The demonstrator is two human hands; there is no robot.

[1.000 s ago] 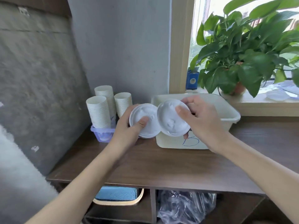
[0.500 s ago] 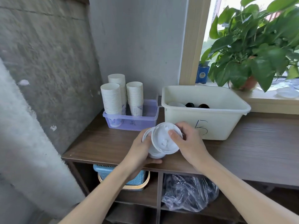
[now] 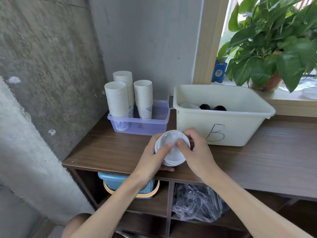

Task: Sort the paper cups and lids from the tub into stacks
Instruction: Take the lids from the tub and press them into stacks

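Head view: my left hand [image 3: 151,158] and right hand [image 3: 197,152] pinch the white lids [image 3: 173,150] together, nesting them. Next, I'd set this stack down near the worktop's [image 3: 106,152] front edge.

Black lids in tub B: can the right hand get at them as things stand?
Probably not yet. The way is free: the cream tub is open-topped and the black lids lie uncovered just beyond the right hand. But that hand and the left hand both grip the white lid stack.
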